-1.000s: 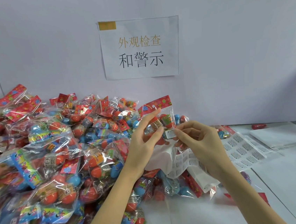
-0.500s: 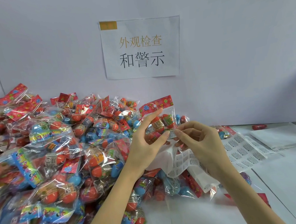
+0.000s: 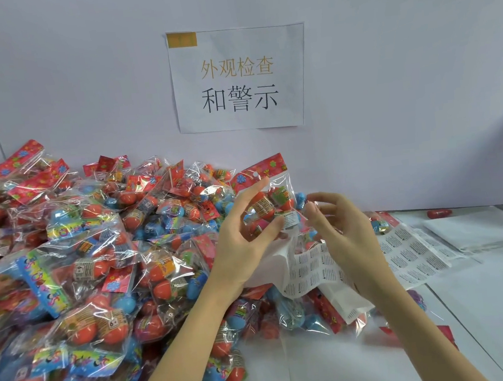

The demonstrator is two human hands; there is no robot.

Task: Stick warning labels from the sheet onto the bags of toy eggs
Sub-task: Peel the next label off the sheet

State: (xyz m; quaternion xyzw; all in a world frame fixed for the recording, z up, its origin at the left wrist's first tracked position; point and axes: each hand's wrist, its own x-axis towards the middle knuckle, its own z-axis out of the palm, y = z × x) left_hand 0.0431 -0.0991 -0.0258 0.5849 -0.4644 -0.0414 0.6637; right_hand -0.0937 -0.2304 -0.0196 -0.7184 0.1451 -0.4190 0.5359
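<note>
A large pile of bags is heaped over the left half of the white table, far too many to be counted; each clear bag is seen to hold several toy eggs, mostly red and blue, under a red or multicoloured paper header. On the wall above, one paper sign with printed characters is fixed. Right of the pile, one bag is held up off the table by the left hand, whose thumb and fingers are curled round its lower left part; inside it, red eggs with printed bands can be made out, and a red flowered header closes its top. One small white warning label is seen on the lower part of this bag, just beside the left thumb tip. The right hand is raised close to the bag's right edge, fingers loosely bent and spread; whether the bag is touched by them cannot be told. Below the two hands, one curled label sheet is draped over further bags, and a second, flat label sheet lies on the table to the right. Farther right, a stack of white paper is laid, and one red egg rests alone near the wall.
</note>
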